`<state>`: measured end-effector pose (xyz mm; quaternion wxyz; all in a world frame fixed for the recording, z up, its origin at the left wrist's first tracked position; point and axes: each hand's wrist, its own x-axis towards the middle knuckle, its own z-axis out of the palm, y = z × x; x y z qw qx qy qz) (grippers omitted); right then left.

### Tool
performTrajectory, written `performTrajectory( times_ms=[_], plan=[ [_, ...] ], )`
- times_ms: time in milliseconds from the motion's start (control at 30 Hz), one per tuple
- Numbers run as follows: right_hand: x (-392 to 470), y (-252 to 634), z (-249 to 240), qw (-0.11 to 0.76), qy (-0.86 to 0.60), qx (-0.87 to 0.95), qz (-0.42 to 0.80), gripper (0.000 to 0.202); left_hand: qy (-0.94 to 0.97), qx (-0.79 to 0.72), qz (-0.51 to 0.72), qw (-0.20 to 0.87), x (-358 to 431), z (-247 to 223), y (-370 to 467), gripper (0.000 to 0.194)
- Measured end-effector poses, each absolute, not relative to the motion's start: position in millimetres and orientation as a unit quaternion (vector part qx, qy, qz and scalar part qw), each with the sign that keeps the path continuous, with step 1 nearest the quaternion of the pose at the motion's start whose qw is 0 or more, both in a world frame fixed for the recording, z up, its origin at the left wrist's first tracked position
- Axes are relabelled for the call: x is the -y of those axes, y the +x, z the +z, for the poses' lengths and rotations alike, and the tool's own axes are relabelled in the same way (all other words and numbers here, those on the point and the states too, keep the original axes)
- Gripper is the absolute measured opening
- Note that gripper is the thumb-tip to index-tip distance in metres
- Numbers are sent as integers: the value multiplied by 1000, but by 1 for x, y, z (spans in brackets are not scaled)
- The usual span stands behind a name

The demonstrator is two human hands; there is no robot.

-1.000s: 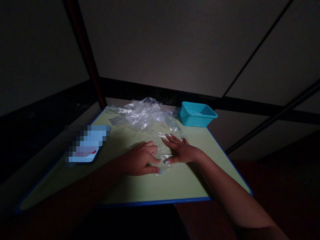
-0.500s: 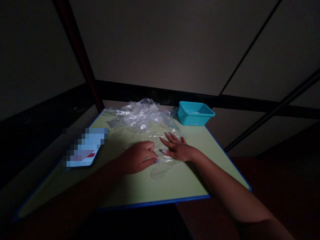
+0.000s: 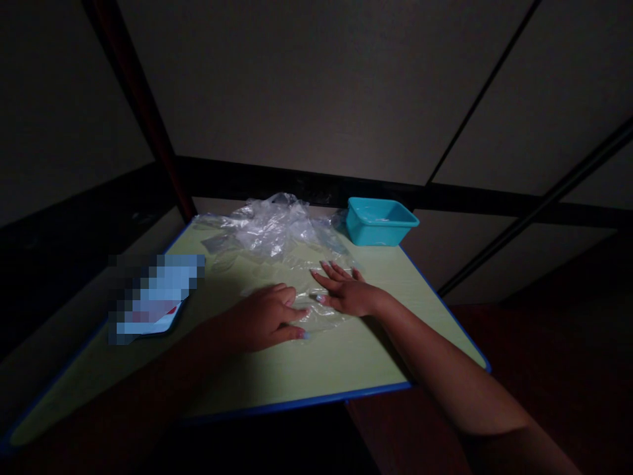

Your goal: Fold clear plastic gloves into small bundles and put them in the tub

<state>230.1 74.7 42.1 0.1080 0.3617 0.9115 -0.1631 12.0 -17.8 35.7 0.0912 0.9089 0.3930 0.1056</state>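
A thin clear plastic bag (image 3: 324,320) lies spread over the middle of the table. My right hand (image 3: 349,295) rests flat on it, open, with its fingers spread toward the far side. Beside it, my left hand (image 3: 270,318) is at the bag's near left part. Its index finger and thumb stretch out apart while the other fingers curl in, and nothing shows between them. Beyond both hands sits a crumpled heap of clear plastic bags (image 3: 277,227). Where the spread bag ends and the heap begins is hard to see.
A turquoise plastic basket (image 3: 380,234) stands at the table's far right corner. A lit phone (image 3: 163,297), partly blurred out, is at the left edge. The pale green table (image 3: 297,376) has a blue rim, and dark panels rise behind it.
My left thumb and index finger have parted, and the near flap of the bag no longer reaches as far toward me. The right hand stays spread. The whole view has shifted slightly.
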Motion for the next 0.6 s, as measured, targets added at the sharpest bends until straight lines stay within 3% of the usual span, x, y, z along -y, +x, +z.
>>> performTrajectory(
  times_ms=[167,367,600],
  plan=[
    [-76,230,41,114,362,-911,-159,68,895,-434,98,21,20,28,13,60],
    [-75,229,40,106,369,-910,-154,65,860,-486,116,-103,19,36,15,53],
    [-76,230,38,93,368,-914,-146,60,814,-528,176,-164,15,31,15,47]
  ],
)
